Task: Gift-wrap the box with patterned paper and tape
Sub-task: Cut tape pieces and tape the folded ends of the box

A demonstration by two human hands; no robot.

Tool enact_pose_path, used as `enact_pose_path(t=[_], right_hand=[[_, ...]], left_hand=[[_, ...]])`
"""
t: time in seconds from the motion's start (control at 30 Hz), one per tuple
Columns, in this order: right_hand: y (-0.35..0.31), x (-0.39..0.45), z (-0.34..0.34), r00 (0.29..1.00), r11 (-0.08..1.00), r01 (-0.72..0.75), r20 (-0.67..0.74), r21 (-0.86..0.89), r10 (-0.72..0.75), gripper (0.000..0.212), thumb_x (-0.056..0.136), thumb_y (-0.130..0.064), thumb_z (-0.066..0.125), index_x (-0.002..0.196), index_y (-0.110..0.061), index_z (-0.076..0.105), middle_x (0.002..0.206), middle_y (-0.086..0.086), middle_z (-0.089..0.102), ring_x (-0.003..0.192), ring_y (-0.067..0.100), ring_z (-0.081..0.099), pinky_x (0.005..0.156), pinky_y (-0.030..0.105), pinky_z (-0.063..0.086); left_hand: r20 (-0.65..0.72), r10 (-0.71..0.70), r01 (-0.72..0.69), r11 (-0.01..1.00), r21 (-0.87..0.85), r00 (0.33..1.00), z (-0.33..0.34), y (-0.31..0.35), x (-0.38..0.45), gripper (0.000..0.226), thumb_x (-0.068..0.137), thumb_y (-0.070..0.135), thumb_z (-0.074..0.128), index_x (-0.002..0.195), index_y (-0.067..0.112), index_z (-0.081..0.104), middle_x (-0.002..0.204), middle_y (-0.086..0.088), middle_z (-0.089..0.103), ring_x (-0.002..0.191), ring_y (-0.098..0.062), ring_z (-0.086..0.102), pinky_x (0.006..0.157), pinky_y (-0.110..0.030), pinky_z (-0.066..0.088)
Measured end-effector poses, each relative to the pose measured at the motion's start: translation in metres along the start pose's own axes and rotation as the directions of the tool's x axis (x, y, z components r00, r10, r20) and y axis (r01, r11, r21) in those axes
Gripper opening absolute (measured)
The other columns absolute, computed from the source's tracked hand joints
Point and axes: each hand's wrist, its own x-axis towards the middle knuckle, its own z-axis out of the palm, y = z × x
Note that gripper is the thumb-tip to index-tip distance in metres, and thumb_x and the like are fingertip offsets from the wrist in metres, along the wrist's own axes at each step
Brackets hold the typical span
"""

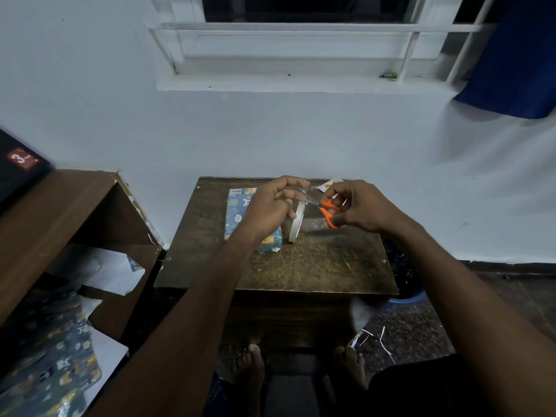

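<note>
A box wrapped in blue cartoon-patterned paper (pixel 237 212) lies on the small wooden table (pixel 301 266), partly behind my left forearm. My left hand (pixel 272 206) holds a roll of clear tape (pixel 296 219) on edge above the table and pinches a strip pulled up from it. My right hand (pixel 358 207) grips orange-handled scissors (pixel 328 210), whose blades point left at the stretched strip of tape between my hands.
A wooden shelf unit (pixel 60 212) stands at the left with loose patterned paper (pixel 51 356) and white scraps below. A small packet (pixel 329 184) lies at the table's far edge. A blue bin (pixel 406 293) sits right of the table. My bare feet show under it.
</note>
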Motion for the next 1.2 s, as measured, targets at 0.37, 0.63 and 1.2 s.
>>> enact_pose_path(t=[0.37, 0.63, 1.2], right_hand=[[0.002, 0.005, 0.006, 0.991, 0.991, 0.003, -0.135, -0.134, -0.021, 0.032, 0.073, -0.012, 0.087, 0.088, -0.037, 0.075, 0.08, -0.013, 0.073, 0.058, -0.003, 0.058, 0.061, 0.025, 0.041], [0.004, 0.008, 0.006, 0.977, 0.984, 0.029, -0.203, -0.178, -0.066, 0.022, 0.08, -0.017, 0.087, 0.097, -0.031, 0.082, 0.079, -0.013, 0.072, 0.066, -0.002, 0.058, 0.062, 0.024, 0.039], [0.011, 0.008, 0.017, 0.997, 0.953, -0.062, -0.056, -0.297, 0.048, 0.017, 0.076, -0.01, 0.084, 0.092, -0.015, 0.078, 0.086, 0.0, 0.074, 0.082, 0.017, 0.068, 0.07, 0.028, 0.049]], left_hand=[[0.021, 0.025, -0.026, 0.998, 0.064, 0.999, 0.0, -0.001, 0.0, 0.061, 0.087, -0.017, 0.045, 0.116, 0.027, 0.075, 0.1, 0.009, 0.075, 0.066, -0.016, 0.064, 0.086, -0.051, 0.059], [0.009, 0.045, -0.045, 0.997, 0.067, 0.999, 0.0, 0.0, 0.0, 0.057, 0.092, -0.013, 0.05, 0.123, 0.031, 0.072, 0.105, -0.003, 0.077, 0.067, -0.013, 0.066, 0.083, -0.048, 0.058], [-0.098, 0.009, -0.012, 0.999, -0.033, 0.995, -0.002, -0.005, 0.002, 0.058, 0.089, 0.008, 0.081, 0.141, 0.018, 0.056, 0.093, 0.002, 0.081, 0.097, -0.01, 0.074, 0.092, -0.033, 0.055]])
